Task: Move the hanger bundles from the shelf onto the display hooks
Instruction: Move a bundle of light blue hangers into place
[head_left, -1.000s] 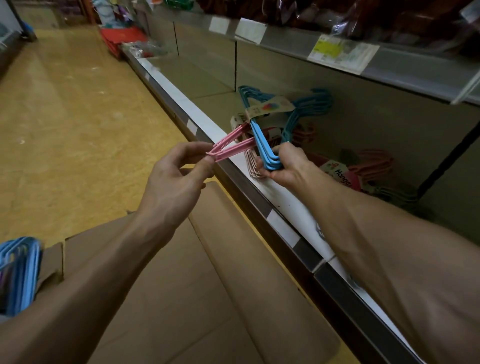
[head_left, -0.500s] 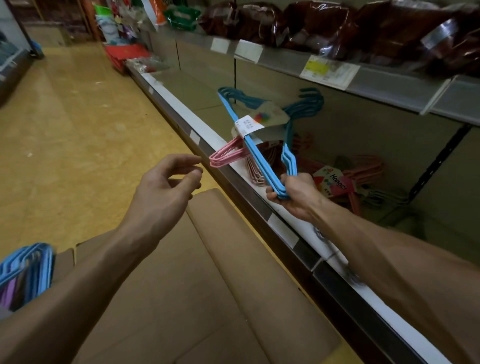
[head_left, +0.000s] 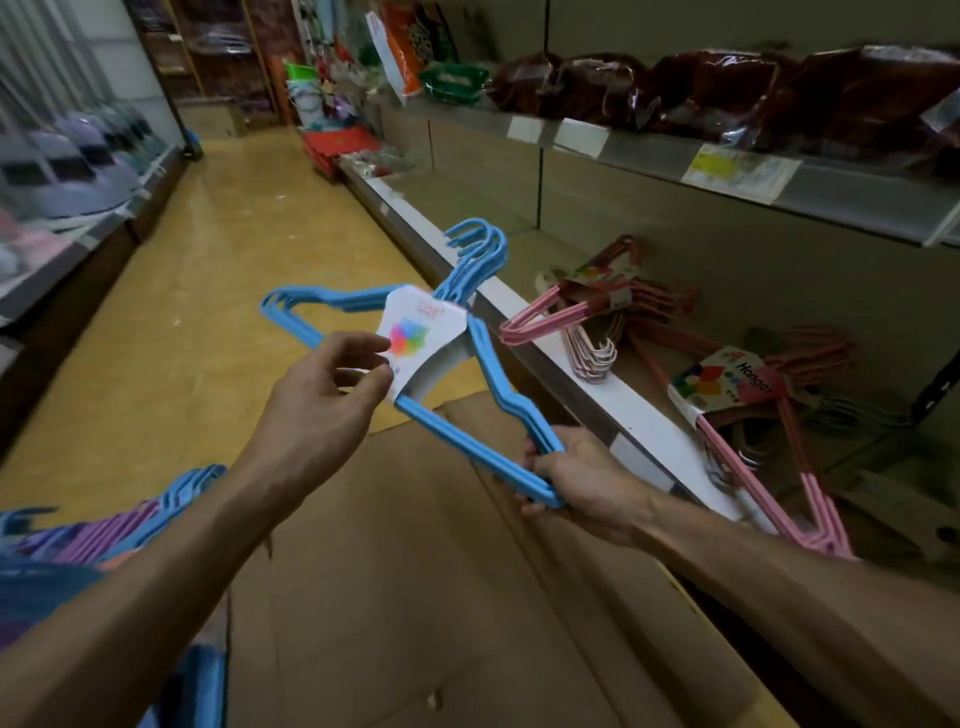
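Head view: one blue hanger bundle (head_left: 467, 338) is held in the aisle, off the shelf (head_left: 649, 431), its hooks pointing up and away. The right hand (head_left: 576, 478) is clenched around the bundle's lower corner. The left hand (head_left: 322, 410) pinches the white paper label (head_left: 421, 338) wrapped around the bundle's middle. Two pink hanger bundles lie on the shelf: one (head_left: 587, 306) pokes over the front edge, the other (head_left: 769, 447) lies further right, its label reading "Hanger". More blue and purple hangers (head_left: 109, 530) show at the lower left, beside a cardboard box (head_left: 415, 597).
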